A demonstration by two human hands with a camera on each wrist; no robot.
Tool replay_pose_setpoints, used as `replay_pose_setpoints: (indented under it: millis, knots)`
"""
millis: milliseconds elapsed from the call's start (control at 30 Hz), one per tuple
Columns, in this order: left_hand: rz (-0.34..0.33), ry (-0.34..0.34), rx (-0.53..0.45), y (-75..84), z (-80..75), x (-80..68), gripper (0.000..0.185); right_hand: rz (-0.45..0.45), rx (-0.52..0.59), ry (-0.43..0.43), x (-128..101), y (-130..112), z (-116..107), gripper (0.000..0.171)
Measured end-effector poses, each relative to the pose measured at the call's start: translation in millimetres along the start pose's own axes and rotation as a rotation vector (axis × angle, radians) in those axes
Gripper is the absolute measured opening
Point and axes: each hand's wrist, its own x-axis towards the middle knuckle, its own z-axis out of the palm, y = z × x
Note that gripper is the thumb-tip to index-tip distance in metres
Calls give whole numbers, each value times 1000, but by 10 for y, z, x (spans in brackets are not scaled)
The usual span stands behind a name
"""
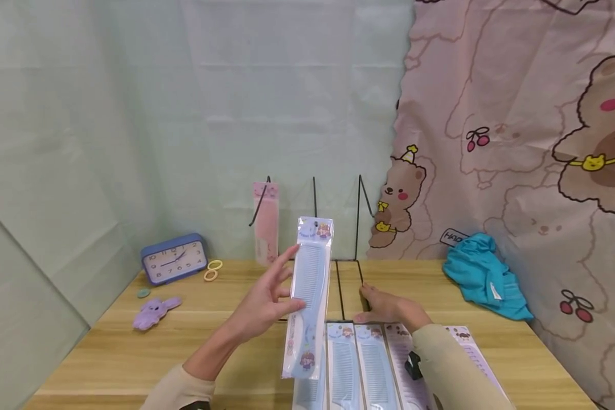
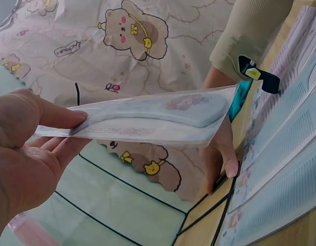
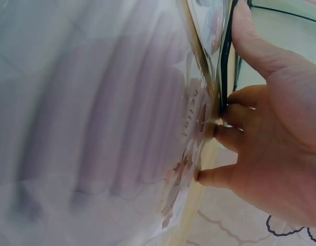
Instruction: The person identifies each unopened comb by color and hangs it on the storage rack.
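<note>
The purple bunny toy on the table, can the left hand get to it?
Probably yes. The purple bunny toy lies in the open, nothing between, but the left hand holds a packaged blue comb and must free itself first.

Left hand (image 1: 266, 304) raised, forearm angled up — thumb pinching, fingers (image 1: 282, 267) spread loose. Right hand (image 1: 386, 307) low, palm down — fingertips (image 3: 211, 177) curled against an edge.
</note>
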Motion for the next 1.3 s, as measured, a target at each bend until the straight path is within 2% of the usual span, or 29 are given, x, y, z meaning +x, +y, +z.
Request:
replay_pose_setpoints:
  millis: [100, 333, 700, 833, 1000, 1300]
  knots:
    - [-5, 49, 41, -55, -19, 72, 95, 5, 10, -2, 0, -4, -8, 100]
    - [-22, 245, 147, -279, -75, 270, 84, 5, 23, 2, -21, -15, 9, 101]
    - [9, 410, 302, -484, -165, 641, 79, -6, -5, -8, -28, -12, 14, 100]
    - [32, 447, 330, -535, -227, 778, 78, 0, -5, -2, -24, -9, 10, 99]
    - [10, 480, 317, -582, -304, 884, 78, -2, -7, -9, -11, -6, 17, 98]
    - [-17, 477, 312, -618, -316, 1017, 83, -3, 8, -7, -11, -13, 8, 99]
